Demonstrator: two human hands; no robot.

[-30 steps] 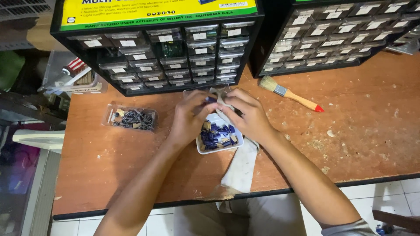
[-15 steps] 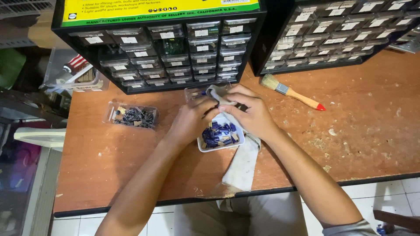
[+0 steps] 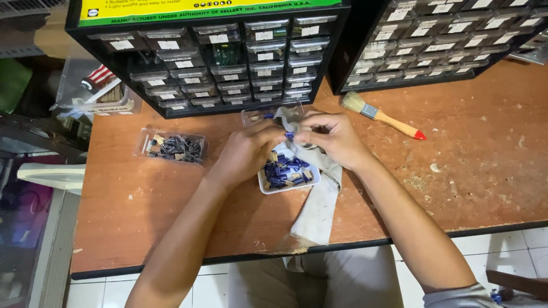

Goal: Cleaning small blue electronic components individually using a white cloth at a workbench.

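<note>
My left hand (image 3: 246, 149) and my right hand (image 3: 333, 137) meet over a small white tray (image 3: 268, 185) filled with several blue capacitors (image 3: 283, 173). Between the fingertips of both hands sits one small blue capacitor (image 3: 290, 135). A grey-white cloth (image 3: 315, 208) lies under the tray and hangs over the table's front edge; part of it bunches under my right hand. Just behind my hands stands a clear plastic drawer (image 3: 257, 116).
A second clear drawer (image 3: 172, 147) with dark components lies to the left. A wooden-handled paintbrush (image 3: 381, 116) with a red tip lies to the right. Two black cabinets of small drawers (image 3: 211, 57) (image 3: 445, 40) stand at the back. Debris specks dot the orange table (image 3: 485, 171).
Both hands have stayed over the tray, fingers shifting slightly as they work a small blue component between them. The view has tilted a little.
</note>
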